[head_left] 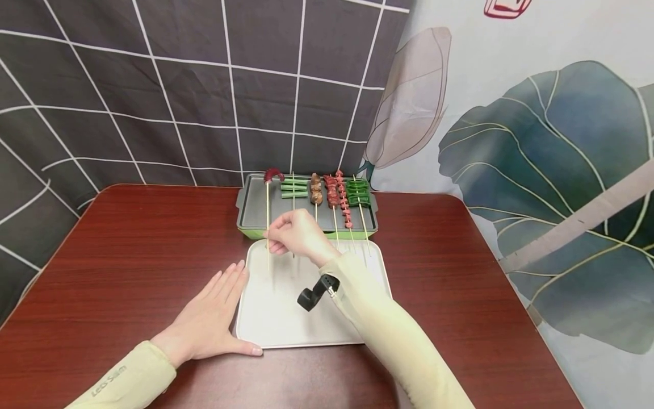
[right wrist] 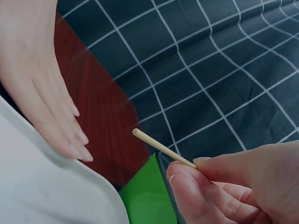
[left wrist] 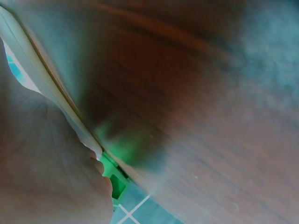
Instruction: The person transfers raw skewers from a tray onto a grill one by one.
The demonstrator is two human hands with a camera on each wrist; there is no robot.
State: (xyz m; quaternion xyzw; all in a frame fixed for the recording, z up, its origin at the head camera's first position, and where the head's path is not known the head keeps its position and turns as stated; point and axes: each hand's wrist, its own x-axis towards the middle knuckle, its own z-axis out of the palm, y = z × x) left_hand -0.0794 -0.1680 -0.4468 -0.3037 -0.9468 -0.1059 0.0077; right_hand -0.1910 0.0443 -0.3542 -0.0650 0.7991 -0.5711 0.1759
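Observation:
My right hand [head_left: 296, 234] pinches the lower part of a wooden skewer [right wrist: 159, 147] between thumb and fingers. At the skewer's far end is a curled dark red piece [head_left: 273, 175], over the left side of the grey grill pan [head_left: 250, 207]. The pan has a green base [right wrist: 147, 196]. My left hand [head_left: 209, 315] lies with straight fingers along the left edge of the white tray [head_left: 301, 318], its thumb near the front corner. In the right wrist view the left fingertips touch the tray's rim.
Other skewers lie side by side on the pan: green stalks [head_left: 294, 187], brown meat chunks [head_left: 316, 190], red meat [head_left: 331, 192], small red pieces [head_left: 342, 199] and green pepper pieces [head_left: 359, 193]. Their sticks reach over the tray. A dark checked cloth [head_left: 194, 91] hangs behind the wooden table [head_left: 153, 238].

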